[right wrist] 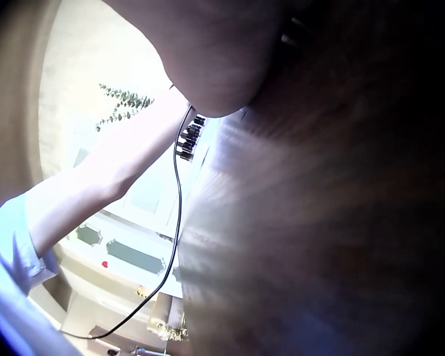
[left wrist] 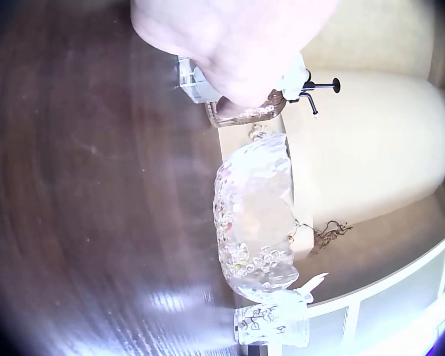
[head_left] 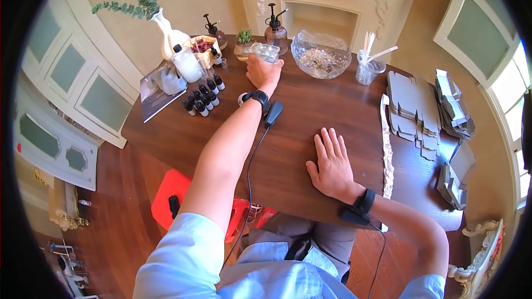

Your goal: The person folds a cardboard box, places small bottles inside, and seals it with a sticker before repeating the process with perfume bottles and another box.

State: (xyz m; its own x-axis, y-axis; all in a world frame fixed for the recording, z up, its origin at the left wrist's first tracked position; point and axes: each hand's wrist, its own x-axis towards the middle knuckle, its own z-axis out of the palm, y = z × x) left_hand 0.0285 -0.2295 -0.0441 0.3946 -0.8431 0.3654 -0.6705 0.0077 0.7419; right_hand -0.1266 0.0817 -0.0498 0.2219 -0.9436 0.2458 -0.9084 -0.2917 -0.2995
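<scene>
My left hand [head_left: 263, 72] reaches to the back of the brown table and grips a small clear plastic container [head_left: 265, 51]. In the left wrist view the clear container [left wrist: 196, 80] shows beside the hand [left wrist: 233, 37], which hides much of it. Close by stand a small potted plant [head_left: 244, 36] and a brown glass spray bottle [head_left: 276, 36]. My right hand [head_left: 332, 167] rests palm down on the tabletop with its fingers straight. It holds nothing.
Right of the container stand a clear glass bowl [head_left: 321, 58] with small pieces inside and a cup [head_left: 368, 72] of sticks. Several small dark bottles [head_left: 200, 101] and a white bottle [head_left: 187, 65] stand at left. Flat grey boxes [head_left: 413, 105] are stacked at right.
</scene>
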